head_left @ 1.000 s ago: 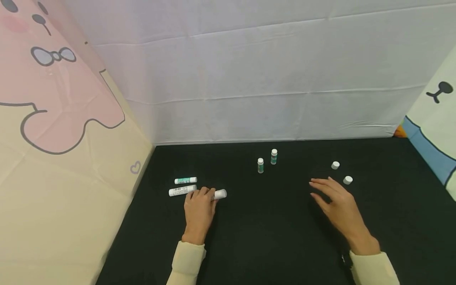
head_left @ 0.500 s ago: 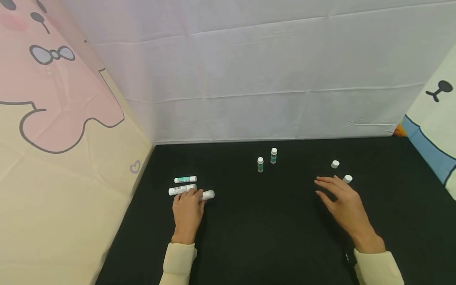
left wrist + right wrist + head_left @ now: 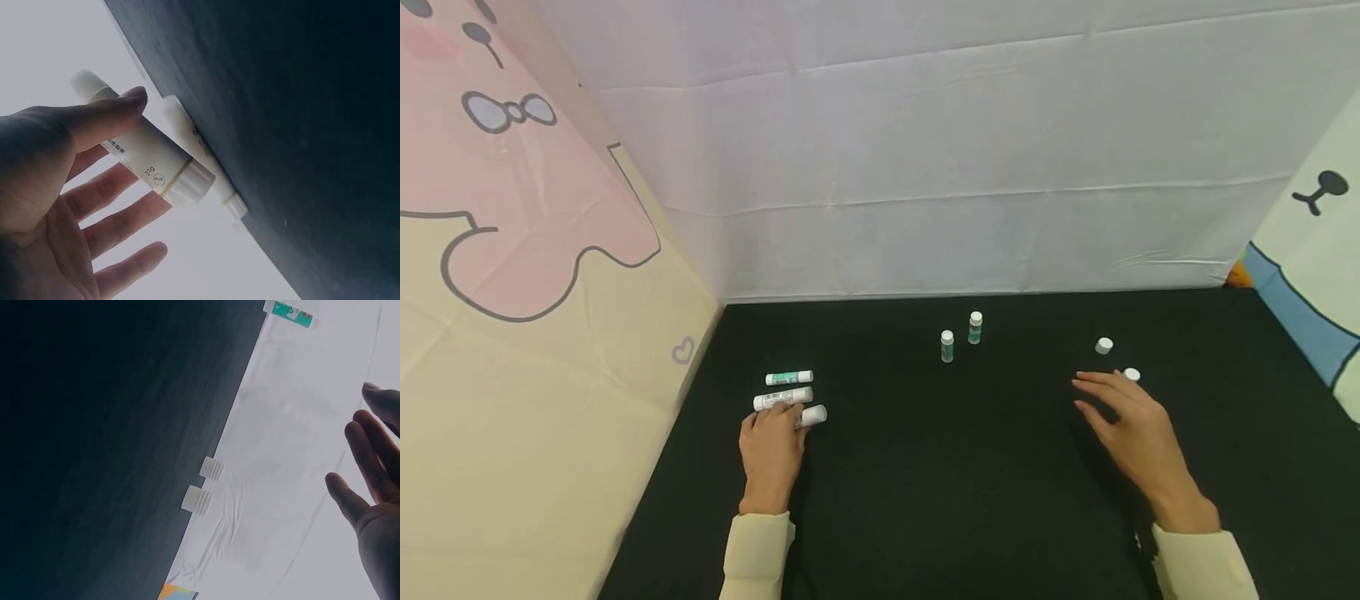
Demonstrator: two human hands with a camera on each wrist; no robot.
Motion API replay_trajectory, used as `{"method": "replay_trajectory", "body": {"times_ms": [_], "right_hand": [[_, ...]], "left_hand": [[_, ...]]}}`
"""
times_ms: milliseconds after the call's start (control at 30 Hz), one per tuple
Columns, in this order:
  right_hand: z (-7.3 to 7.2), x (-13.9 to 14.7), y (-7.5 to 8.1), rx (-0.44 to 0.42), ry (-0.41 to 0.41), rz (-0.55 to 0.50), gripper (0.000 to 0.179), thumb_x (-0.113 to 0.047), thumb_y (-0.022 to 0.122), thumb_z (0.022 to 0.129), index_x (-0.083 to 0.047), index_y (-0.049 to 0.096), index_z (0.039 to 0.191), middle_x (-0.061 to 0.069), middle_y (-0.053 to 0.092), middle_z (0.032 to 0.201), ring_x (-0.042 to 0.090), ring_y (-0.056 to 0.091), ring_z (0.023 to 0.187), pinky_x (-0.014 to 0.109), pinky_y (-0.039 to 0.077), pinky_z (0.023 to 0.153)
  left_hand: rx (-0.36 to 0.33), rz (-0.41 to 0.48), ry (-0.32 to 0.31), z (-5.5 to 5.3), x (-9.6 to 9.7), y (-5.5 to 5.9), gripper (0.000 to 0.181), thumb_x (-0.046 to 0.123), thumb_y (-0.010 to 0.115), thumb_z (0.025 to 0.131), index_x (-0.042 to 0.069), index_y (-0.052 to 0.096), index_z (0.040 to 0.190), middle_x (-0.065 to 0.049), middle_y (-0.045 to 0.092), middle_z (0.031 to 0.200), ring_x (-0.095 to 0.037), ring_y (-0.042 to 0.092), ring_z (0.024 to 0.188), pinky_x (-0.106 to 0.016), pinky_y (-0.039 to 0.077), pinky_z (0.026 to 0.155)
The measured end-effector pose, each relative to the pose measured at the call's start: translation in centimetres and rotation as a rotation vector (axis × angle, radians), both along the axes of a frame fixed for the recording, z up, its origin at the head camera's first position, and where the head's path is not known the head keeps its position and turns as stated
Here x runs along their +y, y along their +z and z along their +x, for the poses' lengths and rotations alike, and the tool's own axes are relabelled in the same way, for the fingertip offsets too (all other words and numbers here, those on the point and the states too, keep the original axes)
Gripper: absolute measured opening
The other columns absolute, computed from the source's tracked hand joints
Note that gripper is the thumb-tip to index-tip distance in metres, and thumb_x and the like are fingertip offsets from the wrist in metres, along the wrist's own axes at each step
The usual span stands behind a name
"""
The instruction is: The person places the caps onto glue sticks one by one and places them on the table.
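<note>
My left hand (image 3: 772,450) pinches a white glue stick (image 3: 150,153) between thumb and fingers, at the left of the table. The left wrist view shows "21g" and "PVA" printed on it. Just beyond it lies a larger white glue stick (image 3: 783,398), and behind that a smaller green-labelled glue stick (image 3: 789,377). At the right, my right hand (image 3: 1138,429) holds nothing, its fingers loosely bent and apart from the thumb. Near its fingertips are two white caps, one farther back (image 3: 1103,346) and one partly hidden by the hand (image 3: 1132,375).
Two small green-labelled glue sticks stand upright at the back middle, one nearer (image 3: 947,347) and one farther (image 3: 975,327). A black table (image 3: 955,483) meets a white cloth wall (image 3: 880,167) behind. A printed cloth (image 3: 587,400) borders the left side.
My left hand has moved left and slightly nearer with the glue stick, bringing it in front of the two lying ones. The right hand has drifted slightly right.
</note>
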State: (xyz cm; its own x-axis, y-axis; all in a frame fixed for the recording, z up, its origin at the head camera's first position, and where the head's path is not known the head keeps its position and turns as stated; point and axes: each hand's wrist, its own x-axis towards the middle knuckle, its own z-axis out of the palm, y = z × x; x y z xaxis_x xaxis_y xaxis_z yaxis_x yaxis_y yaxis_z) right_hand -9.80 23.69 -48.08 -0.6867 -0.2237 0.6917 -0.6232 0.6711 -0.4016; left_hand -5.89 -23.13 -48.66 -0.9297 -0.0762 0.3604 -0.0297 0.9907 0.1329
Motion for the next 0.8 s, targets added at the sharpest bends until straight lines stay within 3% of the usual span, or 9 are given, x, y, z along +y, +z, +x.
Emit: {"method": "replay_trajectory", "body": {"times_ms": [33, 100, 133, 200, 267, 333, 433, 533, 800], "right_hand": [[0.0, 0.1, -0.1, 0.001, 0.002, -0.003, 0.019, -0.008, 0.08, 0.095, 0.005, 0.077, 0.109, 0.019, 0.076, 0.114, 0.014, 0.064, 0.115, 0.016, 0.03, 0.122], [-0.1, 0.3, -0.2, 0.004, 0.009, -0.013, 0.038, -0.031, 0.065, 0.106, 0.004, 0.077, 0.11, 0.019, 0.076, 0.114, 0.011, 0.063, 0.115, 0.013, 0.03, 0.12], [-0.1, 0.4, -0.2, 0.004, 0.009, -0.016, 0.037, -0.031, 0.066, 0.106, 0.004, 0.077, 0.11, 0.019, 0.076, 0.114, 0.011, 0.063, 0.115, 0.011, 0.03, 0.118], [-0.1, 0.6, -0.2, 0.004, 0.012, -0.019, 0.065, -0.054, 0.048, 0.107, 0.004, 0.077, 0.11, 0.019, 0.075, 0.114, 0.021, 0.064, 0.108, 0.006, 0.031, 0.114], [-0.1, 0.8, -0.2, 0.001, 0.006, -0.017, 0.067, -0.056, 0.047, 0.107, 0.004, 0.078, 0.109, 0.018, 0.075, 0.114, 0.025, 0.064, 0.103, 0.003, 0.03, 0.11], [-0.1, 1.0, -0.2, 0.0, 0.002, -0.014, 0.056, -0.047, 0.055, 0.107, 0.004, 0.077, 0.11, 0.018, 0.075, 0.114, 0.022, 0.064, 0.105, 0.003, 0.03, 0.11], [-0.1, 1.3, -0.2, 0.001, -0.013, -0.008, 0.021, -0.012, 0.079, 0.096, 0.005, 0.077, 0.11, 0.019, 0.076, 0.115, 0.009, 0.062, 0.112, 0.009, 0.03, 0.117], [-0.1, 1.5, -0.3, 0.006, -0.031, -0.006, 0.047, 0.019, 0.088, 0.066, 0.005, 0.077, 0.109, 0.019, 0.076, 0.113, 0.003, 0.059, 0.115, 0.015, 0.029, 0.121], [-0.1, 2.2, -0.2, -0.002, -0.079, -0.003, 0.048, 0.022, 0.088, 0.062, 0.006, 0.077, 0.107, 0.02, 0.077, 0.11, 0.028, 0.062, 0.103, 0.014, 0.03, 0.12]], "left_hand": [[-0.007, 0.003, 0.005, 0.0, -0.2, 0.1, 0.027, 0.004, 0.089, 0.08, 0.005, 0.082, 0.106, -0.015, 0.078, 0.102, -0.037, 0.073, 0.1, -0.061, 0.052, 0.099], [-0.024, 0.006, 0.012, 0.1, -0.6, 0.2, 0.027, 0.004, 0.089, 0.08, 0.004, 0.082, 0.106, -0.015, 0.078, 0.104, -0.038, 0.073, 0.1, -0.062, 0.051, 0.1], [-0.032, 0.009, 0.015, 0.1, -0.7, 0.2, 0.027, 0.004, 0.089, 0.081, 0.004, 0.081, 0.107, -0.016, 0.078, 0.104, -0.038, 0.073, 0.101, -0.062, 0.051, 0.101], [-0.051, 0.01, 0.021, 0.2, -1.1, 0.3, 0.026, 0.003, 0.088, 0.081, 0.004, 0.081, 0.106, -0.016, 0.078, 0.104, -0.039, 0.072, 0.101, -0.063, 0.05, 0.101], [-0.07, 0.011, 0.028, 0.2, -1.3, 0.3, 0.026, 0.002, 0.088, 0.081, 0.004, 0.081, 0.105, -0.017, 0.077, 0.104, -0.039, 0.072, 0.101, -0.064, 0.05, 0.101], [-0.085, 0.008, 0.035, 0.3, -1.6, 0.3, 0.025, 0.001, 0.088, 0.081, 0.004, 0.081, 0.105, -0.018, 0.077, 0.103, -0.04, 0.071, 0.099, -0.064, 0.049, 0.1], [-0.102, 0.007, 0.044, 0.3, -1.9, 0.3, 0.025, 0.0, 0.087, 0.081, 0.004, 0.081, 0.105, -0.019, 0.077, 0.102, -0.04, 0.071, 0.099, -0.065, 0.049, 0.101], [-0.111, 0.006, 0.053, 0.2, -2.2, 0.3, 0.025, -0.001, 0.087, 0.081, 0.004, 0.081, 0.104, -0.019, 0.077, 0.101, -0.041, 0.07, 0.098, -0.065, 0.049, 0.101], [-0.125, -0.003, 0.058, 0.2, -3.1, 0.2, 0.027, -0.002, 0.086, 0.081, 0.003, 0.081, 0.106, -0.02, 0.076, 0.1, -0.042, 0.07, 0.098, -0.064, 0.049, 0.101]]}}
